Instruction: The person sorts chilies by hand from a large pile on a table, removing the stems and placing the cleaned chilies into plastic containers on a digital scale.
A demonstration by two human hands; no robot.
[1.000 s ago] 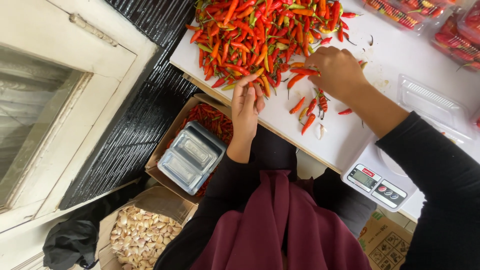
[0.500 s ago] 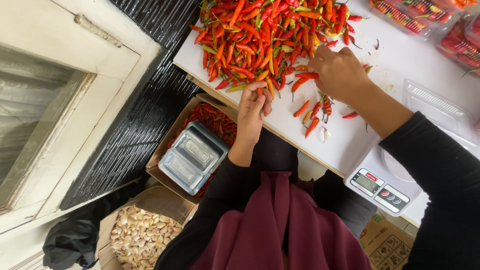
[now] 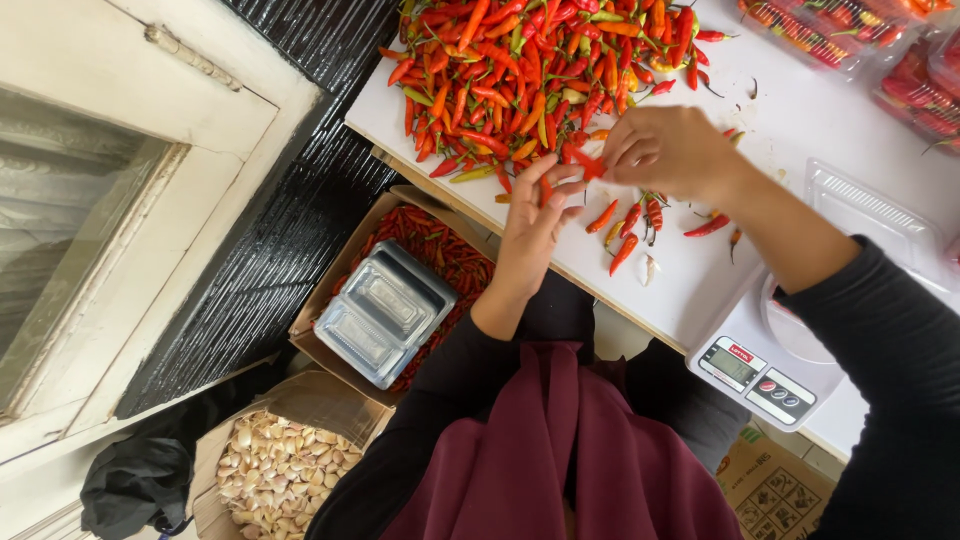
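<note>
Seen from above, a person's two hands meet at the near edge of a white table [image 3: 800,120]. The right hand [image 3: 668,150] pinches a small red chili [image 3: 588,163] between its fingertips. The left hand [image 3: 535,215] reaches up beside it, fingers curled, with another chili [image 3: 546,190] lying against them; whether it grips that one is unclear. The hands are close together, almost touching.

Just beyond them lies a big pile of chilies [image 3: 530,70], mostly red with some orange and green. A few loose chilies [image 3: 635,225] lie on the table under the right hand. To the right, near the right forearm, stands a white scale [image 3: 765,355], and beside it an empty clear tray [image 3: 865,205]. Packed trays [image 3: 850,35] sit at the far edge.

Below the table, a box [image 3: 425,245] of chilies holds stacked clear containers [image 3: 385,312]. Nearer, another box holds garlic [image 3: 275,465].
</note>
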